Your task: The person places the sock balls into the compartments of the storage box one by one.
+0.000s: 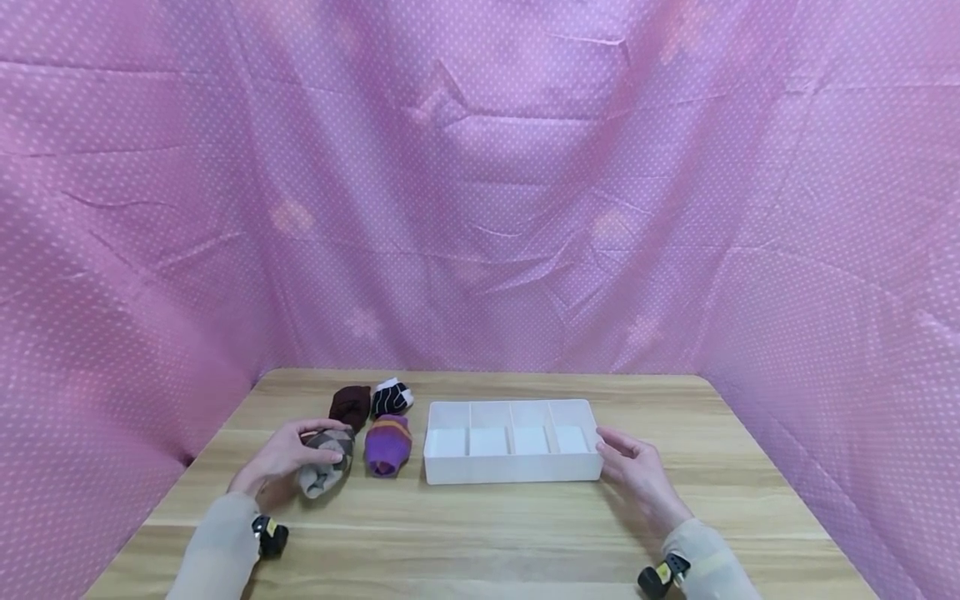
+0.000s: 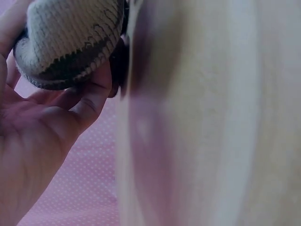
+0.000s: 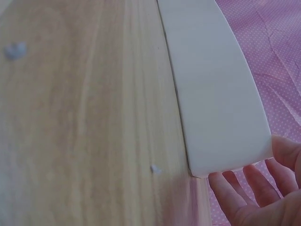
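Note:
My left hand grips a balled grey-and-beige patterned sock at the left of the table. In the left wrist view, thumb and fingers lie around the ribbed knit sock. Just beyond it lie a dark brown balled sock and a black-and-white striped one. A purple sock with an orange band sits to its right. My right hand touches the right end of a white divided box; the right wrist view shows its fingertips against the box's end wall.
The box's several compartments hold nothing visible. A light wood table carries everything. Pink dotted cloth hangs behind it and on both sides. Small pale specks show on the wood in the right wrist view.

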Motion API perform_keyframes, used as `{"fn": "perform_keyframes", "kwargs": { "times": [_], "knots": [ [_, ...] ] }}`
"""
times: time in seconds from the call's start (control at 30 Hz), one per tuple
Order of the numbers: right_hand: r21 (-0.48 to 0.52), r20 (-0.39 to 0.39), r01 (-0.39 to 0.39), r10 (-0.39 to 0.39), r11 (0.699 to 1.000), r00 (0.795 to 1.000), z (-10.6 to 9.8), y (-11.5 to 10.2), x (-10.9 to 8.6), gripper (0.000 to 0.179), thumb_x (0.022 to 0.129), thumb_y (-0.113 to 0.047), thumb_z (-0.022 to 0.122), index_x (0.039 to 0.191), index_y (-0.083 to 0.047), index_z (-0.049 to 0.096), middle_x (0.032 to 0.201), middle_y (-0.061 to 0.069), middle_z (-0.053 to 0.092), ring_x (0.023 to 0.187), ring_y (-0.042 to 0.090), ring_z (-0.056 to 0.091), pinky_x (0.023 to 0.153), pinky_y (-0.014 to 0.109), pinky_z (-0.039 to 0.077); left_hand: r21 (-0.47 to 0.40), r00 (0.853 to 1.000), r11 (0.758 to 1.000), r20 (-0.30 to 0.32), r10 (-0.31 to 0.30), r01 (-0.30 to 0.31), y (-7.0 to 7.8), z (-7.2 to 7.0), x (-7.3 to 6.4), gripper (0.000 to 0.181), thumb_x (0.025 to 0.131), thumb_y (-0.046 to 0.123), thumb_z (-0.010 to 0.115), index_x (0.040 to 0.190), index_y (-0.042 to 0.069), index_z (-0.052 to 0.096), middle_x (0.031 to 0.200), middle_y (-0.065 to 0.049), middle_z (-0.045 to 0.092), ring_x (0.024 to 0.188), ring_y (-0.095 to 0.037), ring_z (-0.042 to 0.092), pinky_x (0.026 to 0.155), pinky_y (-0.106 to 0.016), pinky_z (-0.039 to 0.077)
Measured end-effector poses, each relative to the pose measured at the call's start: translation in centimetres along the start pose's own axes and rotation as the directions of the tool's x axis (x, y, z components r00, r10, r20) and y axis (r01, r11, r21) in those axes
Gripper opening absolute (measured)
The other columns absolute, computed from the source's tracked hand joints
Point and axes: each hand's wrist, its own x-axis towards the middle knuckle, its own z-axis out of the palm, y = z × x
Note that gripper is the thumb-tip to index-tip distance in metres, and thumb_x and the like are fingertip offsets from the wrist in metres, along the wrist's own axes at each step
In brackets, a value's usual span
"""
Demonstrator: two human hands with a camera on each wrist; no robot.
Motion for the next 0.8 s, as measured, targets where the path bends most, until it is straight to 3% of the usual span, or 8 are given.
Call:
{"fn": "perform_keyframes", "kwargs": {
  "times": [0.3, 0.6, 0.8],
  "knots": [
    [-0.004, -0.001, -0.009, 0.009, 1.000, 1.000, 0.1, -0.2, 0.0, 0.054, 0.097, -0.016, 0.062, 0.144, 0.002, 0.044, 0.144, 0.028, 0.046, 0.111, 0.020, 0.063, 0.095, 0.038, 0.054, -0.016, 0.994, 0.994, -0.014, 0.105, -0.106, 2.0, 0.0, 0.4, 0.056, 0.079, 0.028, 0.082, 0.130, 0.016, 0.063, 0.120, -0.012, 0.067, 0.102, -0.015, 0.062, 0.086, -0.023, 0.050],
    [-0.013, 0.003, -0.008, 0.008, 1.000, 1.000, 0.3, 0.0, -0.1, 0.054, 0.097, -0.018, 0.063, 0.144, 0.002, 0.044, 0.145, 0.027, 0.046, 0.111, 0.020, 0.063, 0.095, 0.038, 0.054, -0.049, 0.997, 0.996, -0.037, 0.073, -0.075, 3.1, 0.2, 0.5, 0.059, 0.078, 0.029, 0.082, 0.132, 0.015, 0.061, 0.124, -0.015, 0.064, 0.106, -0.022, 0.059, 0.086, -0.028, 0.051],
    [0.042, 0.003, -0.019, 0.019, 0.999, 1.000, 0.2, -0.2, 0.0, 0.056, 0.096, -0.017, 0.063, 0.145, 0.001, 0.042, 0.145, 0.027, 0.046, 0.112, 0.021, 0.063, 0.096, 0.038, 0.053, -0.082, 0.995, 0.993, -0.054, 0.084, -0.088, 3.8, 0.7, 1.5, 0.060, 0.077, 0.031, 0.083, 0.131, 0.018, 0.062, 0.123, -0.013, 0.064, 0.106, -0.022, 0.059, 0.086, -0.027, 0.052]
  ]
}}
